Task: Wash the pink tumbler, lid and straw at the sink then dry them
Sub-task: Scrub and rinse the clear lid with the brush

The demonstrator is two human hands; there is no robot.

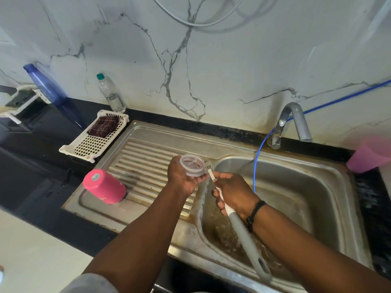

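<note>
Over the sink's (330,187) inner rim, where the ribbed drainboard (148,157) meets the basin, my left hand (182,178) holds the clear lid (191,164), fingers and thumb curled round its edge, its hollow side facing up at me. My right hand (232,193) is wrapped round the white-and-grey handle of a bottle brush (234,220), whose bristle head touches the lid's right edge. Water runs down beside the brush into the basin, which holds brownish water near its front wall.

At the drainboard's left front corner the pink tumbler (104,187) stands upside down, base up, well apart from my hands. I cannot see the straw.

On the counter's dark surface behind the drainboard's left end, a white slotted basket (88,148) holds a folded dark checked cloth (103,125) at its far end. Behind it against the wall stand a clear water bottle (111,95), partly filled, and a blue bottle (53,92). At the counter's right edge, beside the tap (294,121), sits a pink cup (372,155); its contents are hidden.
</note>
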